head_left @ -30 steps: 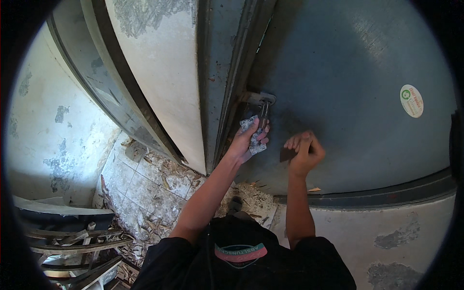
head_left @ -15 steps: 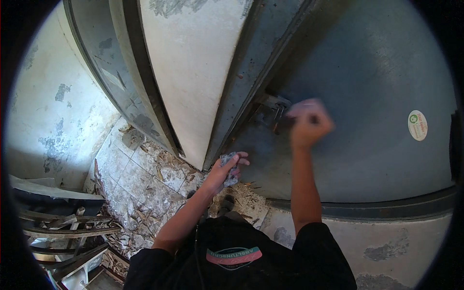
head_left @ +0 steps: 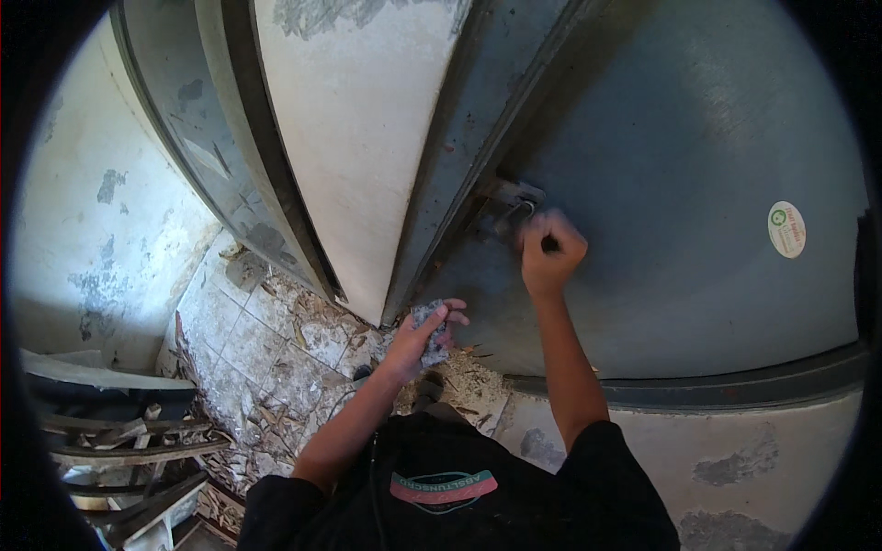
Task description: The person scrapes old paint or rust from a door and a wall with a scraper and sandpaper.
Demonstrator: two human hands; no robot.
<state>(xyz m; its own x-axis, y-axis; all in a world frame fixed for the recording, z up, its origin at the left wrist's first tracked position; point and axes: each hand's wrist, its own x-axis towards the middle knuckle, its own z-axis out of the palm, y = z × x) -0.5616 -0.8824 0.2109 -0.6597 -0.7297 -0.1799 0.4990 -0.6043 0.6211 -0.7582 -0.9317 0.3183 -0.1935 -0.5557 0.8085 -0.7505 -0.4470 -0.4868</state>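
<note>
My left hand [head_left: 418, 342] is curled around a crumpled grey-and-white speckled wad [head_left: 432, 321], its fingers pointing toward the foot of the grey door [head_left: 698, 239]. What the wad is made of I cannot tell. Higher up, my right hand [head_left: 553, 248] is closed like a fist and blurred by motion, right beside the door's metal latch [head_left: 511, 191]. A bent metal shackle [head_left: 525, 208] hangs at the latch, partly hidden by the blur. Whatever the right fingers hold, if anything, is hidden.
A white wall strip [head_left: 354, 138] stands left of the grey door frame [head_left: 459, 156]. Wood chips and dust litter the tiled floor [head_left: 248, 344]. Broken wooden slats [head_left: 138, 455] are piled at the lower left. An oval sticker [head_left: 786, 230] is on the door.
My right hand has moved left, closer to the latch, and lower. The thin hanging piece with an orange tip below the latch no longer shows clearly. My left hand keeps its hold.
</note>
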